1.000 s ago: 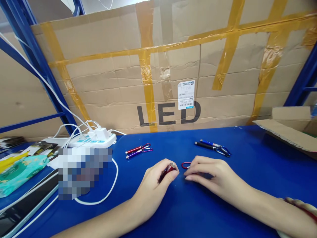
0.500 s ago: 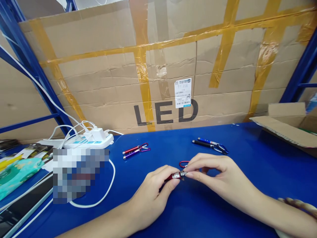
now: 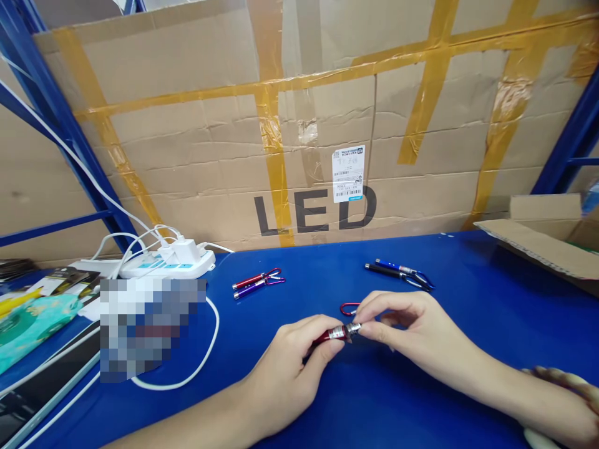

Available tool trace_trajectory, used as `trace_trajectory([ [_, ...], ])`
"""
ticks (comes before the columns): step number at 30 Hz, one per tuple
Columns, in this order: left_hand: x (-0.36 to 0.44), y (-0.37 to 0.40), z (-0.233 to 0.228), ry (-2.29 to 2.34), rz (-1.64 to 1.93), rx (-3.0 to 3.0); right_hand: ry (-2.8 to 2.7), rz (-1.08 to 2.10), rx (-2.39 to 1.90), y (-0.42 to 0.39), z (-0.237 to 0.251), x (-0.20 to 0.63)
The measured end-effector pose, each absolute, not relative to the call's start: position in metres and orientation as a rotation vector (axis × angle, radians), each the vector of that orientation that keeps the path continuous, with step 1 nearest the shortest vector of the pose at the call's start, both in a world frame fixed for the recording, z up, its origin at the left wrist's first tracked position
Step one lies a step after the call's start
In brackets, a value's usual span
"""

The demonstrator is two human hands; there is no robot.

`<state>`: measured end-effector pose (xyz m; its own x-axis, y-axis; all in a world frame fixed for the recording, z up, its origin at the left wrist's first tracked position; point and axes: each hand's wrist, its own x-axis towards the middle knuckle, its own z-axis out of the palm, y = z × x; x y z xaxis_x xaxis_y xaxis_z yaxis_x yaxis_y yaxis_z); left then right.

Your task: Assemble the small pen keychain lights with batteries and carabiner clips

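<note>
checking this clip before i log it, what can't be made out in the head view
- Red mini flashlight: most of its body is hidden inside the left hand.
- Its silver end: covered by the right hand fingertips.
- Red carabiner clip: partly behind the right hand.
- Pixelated patch: blurred out.
- Shipping label: print too small.
- Open carton: cut by right edge.

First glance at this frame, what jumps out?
Front and centre, the left hand and right hand pinch a small red keychain flashlight between them over the blue table. Behind stands a taped cardboard box marked LED. A white power strip sits at the left.
</note>
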<state>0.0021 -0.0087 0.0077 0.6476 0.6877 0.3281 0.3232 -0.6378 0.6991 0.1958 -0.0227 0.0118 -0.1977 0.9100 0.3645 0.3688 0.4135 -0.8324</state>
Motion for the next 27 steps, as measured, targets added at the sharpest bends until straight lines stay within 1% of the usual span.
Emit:
trace_trajectory([
  [5,0.002,-0.009,0.008,0.783,0.787,2.260,-1.814,0.695,-1.157,-0.025,0.016,0.194],
  [10,0.002,-0.008,0.008,0.772,0.801,2.322,-1.800,0.756,-1.214,-0.023,0.016,0.195],
  [15,0.000,-0.010,0.007,0.700,0.741,2.423,-1.851,0.823,-1.176,-0.020,0.012,0.197],
  [21,-0.002,-0.008,-0.001,0.640,0.805,2.474,-1.830,0.833,-1.233,-0.025,0.009,0.193],
  [23,-0.002,-0.008,-0.002,0.654,0.810,2.481,-1.774,0.916,-1.253,-0.027,0.009,0.192],
  [27,-0.001,-0.010,0.000,0.694,0.785,2.486,-1.636,1.219,-1.264,-0.027,0.009,0.191],
])
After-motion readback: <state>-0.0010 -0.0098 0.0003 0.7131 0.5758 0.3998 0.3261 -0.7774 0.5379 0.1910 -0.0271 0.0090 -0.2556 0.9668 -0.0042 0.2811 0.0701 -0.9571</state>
